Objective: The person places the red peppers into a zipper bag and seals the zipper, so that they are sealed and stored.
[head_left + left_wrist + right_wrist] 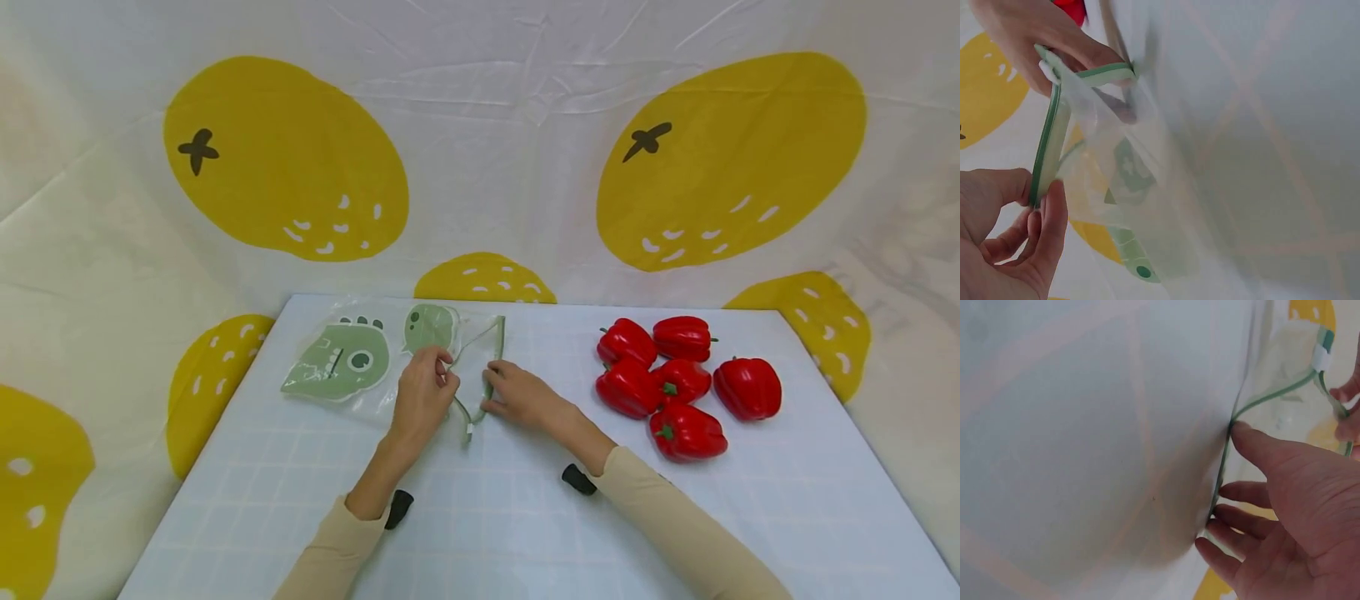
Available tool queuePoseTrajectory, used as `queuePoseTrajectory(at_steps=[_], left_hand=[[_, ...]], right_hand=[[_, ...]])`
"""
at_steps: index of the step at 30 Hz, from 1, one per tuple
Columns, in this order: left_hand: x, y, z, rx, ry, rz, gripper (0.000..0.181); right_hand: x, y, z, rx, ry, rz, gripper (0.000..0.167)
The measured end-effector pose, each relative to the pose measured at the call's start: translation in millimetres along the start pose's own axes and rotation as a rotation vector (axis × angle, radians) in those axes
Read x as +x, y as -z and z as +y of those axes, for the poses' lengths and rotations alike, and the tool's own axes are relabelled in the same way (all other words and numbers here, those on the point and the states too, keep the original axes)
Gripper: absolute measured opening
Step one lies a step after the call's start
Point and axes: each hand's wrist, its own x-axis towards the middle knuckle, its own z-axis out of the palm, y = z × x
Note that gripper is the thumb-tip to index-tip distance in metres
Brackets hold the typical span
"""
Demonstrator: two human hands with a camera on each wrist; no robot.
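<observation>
One clear green-printed bag (337, 367), far left on the counter (487, 542) as I look on, mouth already parted, nothing seen inside. One left hand (420, 396), one right hand (525, 394), fingers (1054, 219) of both clamped on its green rim (500, 337). Six red peppers (687, 433), right of the hands, all outside the bag.

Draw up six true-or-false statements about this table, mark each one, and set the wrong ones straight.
1. The left hand pinches the green rim of the clear zip bag. True.
2. The zip bag's mouth is fully sealed. False: it gapes open between the hands.
3. Six red bell peppers lie on the table. True.
4. The bell peppers lie on the person's left of the zip bag. False: they lie on its right.
5. The right hand touches the rim too. True.
6. The one-eyed creature print on the bag is purple. False: it is green.
</observation>
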Motion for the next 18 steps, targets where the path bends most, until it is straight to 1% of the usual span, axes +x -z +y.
queuePoseTrajectory(at_steps=[4, 7, 13, 18], left_hand=[[-2.5, 4.2, 2.6, 0.02, -0.003, 0.083, 0.018], [-3.4, 7.8, 3.8, -0.003, 0.005, 0.111, 0.017], [-6.9, 16.0, 3.8, -0.051, 0.052, 0.118, 0.014], [-9.2, 21.3, -0.1, -0.068, 0.076, 0.102, 0.013]], right_hand=[[-1.1, -1, 0, 0.006, -0.009, 0.005, 0.047], [-1.7, -1, 1, 0.018, -0.029, -0.005, 0.048], [-4.3, -1, 2, 0.062, -0.057, -0.022, 0.052], [-6.2, -2, 4, 0.087, -0.063, -0.005, 0.053]])
